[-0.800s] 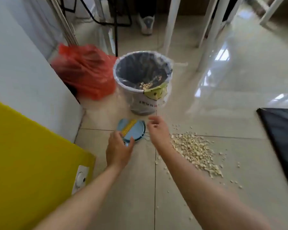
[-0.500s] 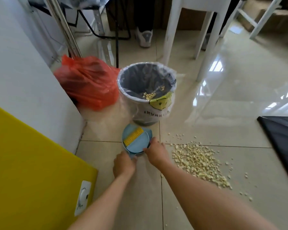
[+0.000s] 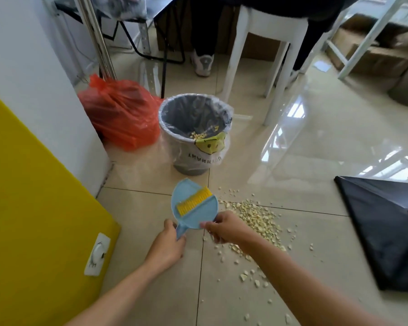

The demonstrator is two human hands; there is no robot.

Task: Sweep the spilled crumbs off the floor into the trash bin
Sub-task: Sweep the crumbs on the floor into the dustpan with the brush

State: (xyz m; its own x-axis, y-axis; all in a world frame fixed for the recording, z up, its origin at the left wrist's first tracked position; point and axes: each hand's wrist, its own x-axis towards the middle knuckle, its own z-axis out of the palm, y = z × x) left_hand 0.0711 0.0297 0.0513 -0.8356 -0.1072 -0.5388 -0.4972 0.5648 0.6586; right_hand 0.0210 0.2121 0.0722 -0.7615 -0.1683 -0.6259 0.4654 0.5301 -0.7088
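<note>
1. Since the earlier frames both hands have closed in on the small light-blue plastic dustpan [image 3: 193,209]: they were reaching over it, and now each has hold of it.
2. The left hand [image 3: 167,247] is curled around the dustpan's short blue handle, which pokes out just above its thumb.
3. The right hand [image 3: 223,228] pinches the pan's near rim between thumb and fingertips, just right of the left hand.
4. Just beyond both hands, the yellow-bristled brush [image 3: 193,200] lies in the pan, not yet taken out.
5. Touching the right hand's far side and trailing back under its forearm, the pile of pale yellow spilled crumbs [image 3: 257,220] lies on the beige glossy floor tiles [image 3: 292,161], apparently unswept.
6. Farther ahead of the hands stands the grey round trash bin with a clear plastic liner [image 3: 193,132]; a few crumbs already lie inside it.
7. Left of the bin sits an orange plastic bag [image 3: 120,118].
8. Judgement: most of the task remains; the tools are only being picked up, and sweeping and tipping are still to do.
</note>
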